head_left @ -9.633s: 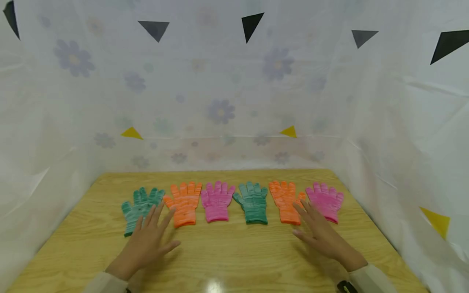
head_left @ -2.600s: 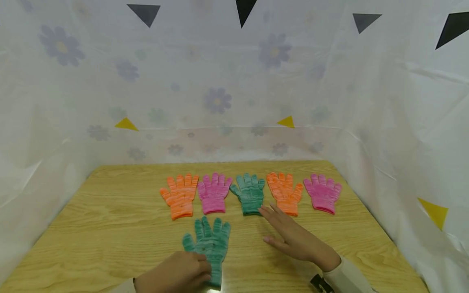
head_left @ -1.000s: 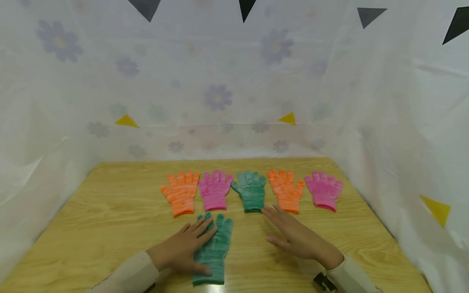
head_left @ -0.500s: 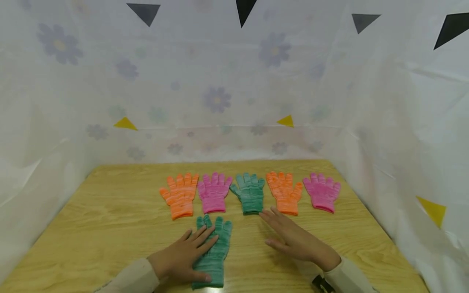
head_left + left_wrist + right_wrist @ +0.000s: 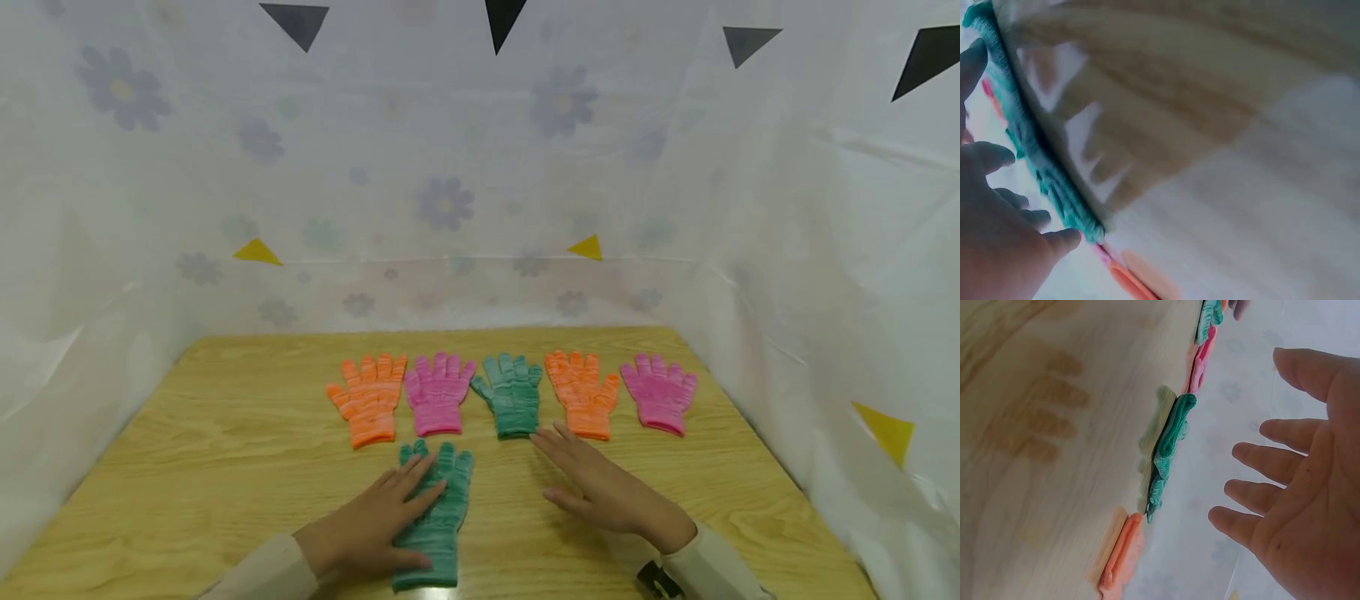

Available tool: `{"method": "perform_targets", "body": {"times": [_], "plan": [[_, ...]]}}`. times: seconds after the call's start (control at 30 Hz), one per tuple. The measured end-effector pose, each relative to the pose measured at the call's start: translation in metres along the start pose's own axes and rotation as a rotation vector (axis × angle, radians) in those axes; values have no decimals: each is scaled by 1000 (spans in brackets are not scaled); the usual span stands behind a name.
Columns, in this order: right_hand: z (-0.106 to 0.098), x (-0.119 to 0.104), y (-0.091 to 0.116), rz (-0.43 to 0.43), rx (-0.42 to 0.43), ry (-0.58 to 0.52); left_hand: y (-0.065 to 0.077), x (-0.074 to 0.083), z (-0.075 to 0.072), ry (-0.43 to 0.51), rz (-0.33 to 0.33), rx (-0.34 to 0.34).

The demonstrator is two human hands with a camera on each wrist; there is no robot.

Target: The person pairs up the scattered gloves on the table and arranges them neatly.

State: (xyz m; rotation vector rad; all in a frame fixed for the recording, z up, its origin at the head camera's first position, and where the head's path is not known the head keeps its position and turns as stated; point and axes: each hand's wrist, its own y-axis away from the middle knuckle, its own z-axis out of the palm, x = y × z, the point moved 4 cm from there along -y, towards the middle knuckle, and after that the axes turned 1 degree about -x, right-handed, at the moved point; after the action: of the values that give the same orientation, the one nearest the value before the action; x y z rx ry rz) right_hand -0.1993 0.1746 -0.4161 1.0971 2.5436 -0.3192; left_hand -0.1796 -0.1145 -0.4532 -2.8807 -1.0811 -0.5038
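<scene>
A green knit glove (image 5: 442, 533) lies flat near the table's front, fingers pointing away from me. Over its left side is my left hand (image 5: 375, 525), fingers spread and fairly straight; whether they press on the knit or hover just above I cannot tell. In the left wrist view the fingertips lie close along the green glove (image 5: 1041, 156). My right hand (image 5: 611, 496) holds nothing, its fingers extended, just in front of the row's green glove (image 5: 516, 400) and right-hand orange glove (image 5: 585, 400). The right wrist view shows that palm (image 5: 1310, 512) apart from the gloves.
The back row also has a left orange glove (image 5: 371, 404), a pink glove (image 5: 438, 396) and another pink glove (image 5: 660, 396) at the right end. Floral white sheeting (image 5: 442, 150) encloses the wooden table (image 5: 187, 467) at the back and sides.
The front green glove has come from the row's left end to the front middle. My left hand, bunched at its cuff earlier, has spread over it. My right hand moved left, then stayed.
</scene>
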Motion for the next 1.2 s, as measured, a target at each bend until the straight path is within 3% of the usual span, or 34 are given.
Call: {"method": "perform_targets", "body": {"times": [0.13, 0.33, 0.5, 0.67, 0.8, 1.03, 1.2], "plan": [[0, 2, -1, 2, 16, 22, 3, -7, -12, -6, -10, 114], [-4, 6, -7, 19, 66, 86, 13, -24, -42, -2, -66, 294], [-9, 11, -16, 19, 109, 137, 30, -38, -59, 22, -148, 378], [-15, 13, -27, -20, 163, 172, 47, -51, -66, 7, -244, 384], [-13, 16, -40, -27, 138, 192, 57, -57, -67, 31, -301, 371], [-6, 22, -62, 9, 95, 229, 67, -60, -69, 12, -321, 402], [2, 30, -72, 8, 36, 275, 69, -63, -63, 34, -319, 394]]}}
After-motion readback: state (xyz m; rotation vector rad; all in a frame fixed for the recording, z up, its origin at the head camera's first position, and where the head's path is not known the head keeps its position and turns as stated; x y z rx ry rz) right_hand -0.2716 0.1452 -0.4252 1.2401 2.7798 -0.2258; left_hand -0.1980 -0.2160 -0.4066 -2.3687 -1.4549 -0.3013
